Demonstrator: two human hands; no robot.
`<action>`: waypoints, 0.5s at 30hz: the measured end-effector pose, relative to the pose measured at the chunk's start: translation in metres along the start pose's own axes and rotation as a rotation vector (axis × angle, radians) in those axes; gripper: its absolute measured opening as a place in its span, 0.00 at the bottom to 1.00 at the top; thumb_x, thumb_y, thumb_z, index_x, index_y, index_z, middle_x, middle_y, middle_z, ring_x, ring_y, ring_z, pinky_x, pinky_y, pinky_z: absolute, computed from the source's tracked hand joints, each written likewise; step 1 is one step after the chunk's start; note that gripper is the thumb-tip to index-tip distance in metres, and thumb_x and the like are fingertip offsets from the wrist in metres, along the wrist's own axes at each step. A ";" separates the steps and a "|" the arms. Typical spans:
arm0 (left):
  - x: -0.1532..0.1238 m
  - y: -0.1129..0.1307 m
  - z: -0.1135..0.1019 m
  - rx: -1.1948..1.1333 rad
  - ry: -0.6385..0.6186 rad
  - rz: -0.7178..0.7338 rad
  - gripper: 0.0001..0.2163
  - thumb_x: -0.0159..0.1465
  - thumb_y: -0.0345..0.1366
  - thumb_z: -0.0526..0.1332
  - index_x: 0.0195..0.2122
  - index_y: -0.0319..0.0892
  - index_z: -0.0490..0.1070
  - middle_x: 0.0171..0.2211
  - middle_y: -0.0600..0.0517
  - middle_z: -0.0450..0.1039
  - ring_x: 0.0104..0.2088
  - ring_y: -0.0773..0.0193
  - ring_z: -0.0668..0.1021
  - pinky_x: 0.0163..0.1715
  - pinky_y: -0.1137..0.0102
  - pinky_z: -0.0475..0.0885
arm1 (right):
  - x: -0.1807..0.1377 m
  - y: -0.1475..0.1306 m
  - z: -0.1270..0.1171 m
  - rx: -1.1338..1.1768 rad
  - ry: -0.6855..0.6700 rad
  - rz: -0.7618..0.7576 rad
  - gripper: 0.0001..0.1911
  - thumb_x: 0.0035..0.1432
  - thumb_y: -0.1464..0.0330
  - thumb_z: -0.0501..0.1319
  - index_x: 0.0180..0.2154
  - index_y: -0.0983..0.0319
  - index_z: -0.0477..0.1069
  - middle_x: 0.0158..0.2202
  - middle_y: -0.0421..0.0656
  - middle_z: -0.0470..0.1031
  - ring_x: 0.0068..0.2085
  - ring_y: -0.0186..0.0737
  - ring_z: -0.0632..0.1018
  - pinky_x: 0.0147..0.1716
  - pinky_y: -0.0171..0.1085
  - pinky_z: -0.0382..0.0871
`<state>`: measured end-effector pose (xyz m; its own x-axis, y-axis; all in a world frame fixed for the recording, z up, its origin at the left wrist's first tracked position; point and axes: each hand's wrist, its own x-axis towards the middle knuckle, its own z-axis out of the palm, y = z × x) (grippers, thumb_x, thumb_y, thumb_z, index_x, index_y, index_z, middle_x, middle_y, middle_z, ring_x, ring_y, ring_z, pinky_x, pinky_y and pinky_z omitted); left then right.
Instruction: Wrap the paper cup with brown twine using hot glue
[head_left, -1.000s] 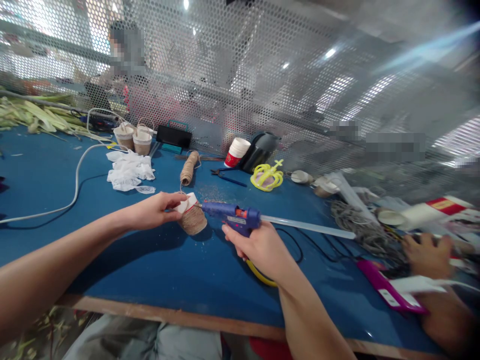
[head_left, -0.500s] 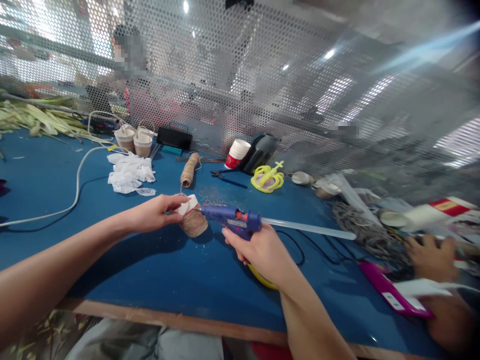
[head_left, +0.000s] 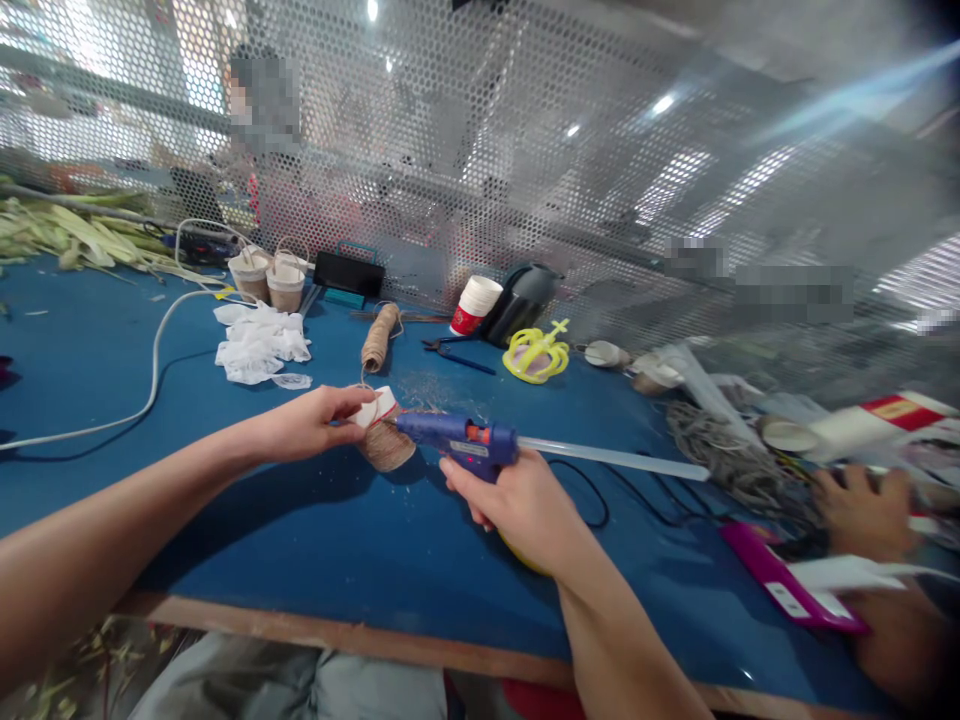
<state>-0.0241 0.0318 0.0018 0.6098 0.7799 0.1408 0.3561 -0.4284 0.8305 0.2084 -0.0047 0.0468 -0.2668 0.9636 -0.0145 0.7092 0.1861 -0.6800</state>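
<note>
My left hand (head_left: 337, 418) pinches the white rim of a paper cup (head_left: 388, 446), which is tilted and wrapped with brown twine over much of its side. My right hand (head_left: 517, 495) is closed round the handle of a blue hot glue gun (head_left: 454, 440). The gun's nozzle is at the cup's side, by the edge of the wrapping; whether it touches cannot be made out. A long clear glue stick (head_left: 615, 456) sticks out of the gun's back. From the cup a strand runs up to a roll of twine (head_left: 380, 338) lying behind it.
Behind stand wrapped cups (head_left: 286, 286), white gloves (head_left: 259, 342), pliers (head_left: 461, 357), stacked paper cups (head_left: 477, 303) and a yellow crown (head_left: 536, 355). At right, another person's hand (head_left: 862, 510) is near grey cord (head_left: 720, 460) and a magenta power strip (head_left: 787, 580). A perforated metal screen (head_left: 420, 150) rises behind.
The glue gun has shifted very slightly to the left along the cup. Otherwise both hands hold nearly the same position.
</note>
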 end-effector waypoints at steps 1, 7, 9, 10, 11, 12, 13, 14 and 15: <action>0.000 0.000 0.000 0.002 0.004 -0.002 0.16 0.61 0.32 0.51 0.50 0.36 0.63 0.42 0.48 0.70 0.42 0.61 0.71 0.44 0.69 0.65 | 0.000 0.000 0.000 -0.010 0.006 -0.009 0.14 0.51 0.64 0.56 0.16 0.61 0.62 0.11 0.38 0.67 0.14 0.32 0.69 0.16 0.31 0.65; 0.000 0.001 0.000 -0.011 0.011 -0.010 0.17 0.61 0.32 0.51 0.51 0.35 0.63 0.42 0.48 0.70 0.42 0.62 0.70 0.44 0.68 0.64 | 0.000 -0.002 -0.001 -0.032 0.036 -0.032 0.14 0.52 0.65 0.56 0.17 0.60 0.63 0.10 0.37 0.65 0.13 0.32 0.68 0.17 0.31 0.65; 0.000 0.003 0.000 -0.010 0.015 -0.005 0.16 0.60 0.31 0.51 0.50 0.35 0.64 0.40 0.48 0.70 0.40 0.62 0.70 0.43 0.69 0.64 | -0.002 -0.003 0.000 -0.038 0.026 -0.046 0.13 0.51 0.65 0.56 0.17 0.60 0.63 0.10 0.36 0.65 0.13 0.32 0.68 0.17 0.31 0.64; 0.000 0.003 0.000 -0.004 0.018 -0.008 0.16 0.60 0.31 0.51 0.50 0.35 0.64 0.40 0.49 0.70 0.39 0.63 0.70 0.42 0.69 0.65 | -0.002 -0.004 0.001 -0.037 0.022 -0.049 0.13 0.51 0.66 0.56 0.18 0.61 0.64 0.10 0.36 0.65 0.13 0.31 0.68 0.17 0.31 0.64; 0.000 0.004 0.000 0.004 0.023 -0.012 0.16 0.60 0.31 0.51 0.49 0.35 0.64 0.39 0.49 0.70 0.38 0.63 0.70 0.41 0.70 0.65 | -0.003 -0.004 0.002 -0.034 0.019 -0.049 0.12 0.51 0.66 0.56 0.18 0.61 0.64 0.10 0.36 0.65 0.13 0.31 0.68 0.17 0.30 0.64; 0.000 0.005 0.000 0.013 0.026 -0.014 0.16 0.60 0.31 0.51 0.49 0.35 0.65 0.38 0.49 0.70 0.38 0.63 0.70 0.41 0.70 0.65 | -0.004 -0.004 0.004 -0.027 0.017 -0.045 0.12 0.51 0.66 0.56 0.18 0.61 0.64 0.11 0.36 0.65 0.13 0.31 0.68 0.16 0.30 0.64; 0.000 0.006 0.001 0.019 0.028 -0.013 0.16 0.60 0.32 0.51 0.49 0.35 0.65 0.38 0.49 0.70 0.37 0.63 0.70 0.40 0.70 0.65 | -0.004 -0.004 0.005 -0.019 0.010 -0.040 0.12 0.51 0.66 0.56 0.19 0.61 0.65 0.11 0.36 0.66 0.14 0.31 0.68 0.16 0.30 0.64; 0.000 0.006 0.001 0.020 0.029 -0.011 0.16 0.60 0.32 0.51 0.49 0.35 0.65 0.38 0.49 0.70 0.37 0.63 0.70 0.40 0.70 0.65 | -0.004 -0.004 0.006 -0.012 0.003 -0.033 0.12 0.51 0.65 0.56 0.19 0.61 0.65 0.12 0.37 0.66 0.14 0.31 0.68 0.16 0.30 0.64; 0.000 0.006 0.001 0.019 0.030 -0.008 0.16 0.60 0.32 0.51 0.49 0.35 0.65 0.39 0.48 0.70 0.37 0.63 0.70 0.40 0.70 0.65 | -0.004 -0.003 0.006 -0.007 -0.003 -0.026 0.12 0.51 0.65 0.56 0.19 0.61 0.65 0.12 0.37 0.66 0.14 0.31 0.68 0.15 0.30 0.63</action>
<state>-0.0214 0.0289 0.0067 0.5855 0.7965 0.1508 0.3740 -0.4305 0.8214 0.2030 -0.0103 0.0447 -0.2873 0.9578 0.0008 0.7064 0.2125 -0.6752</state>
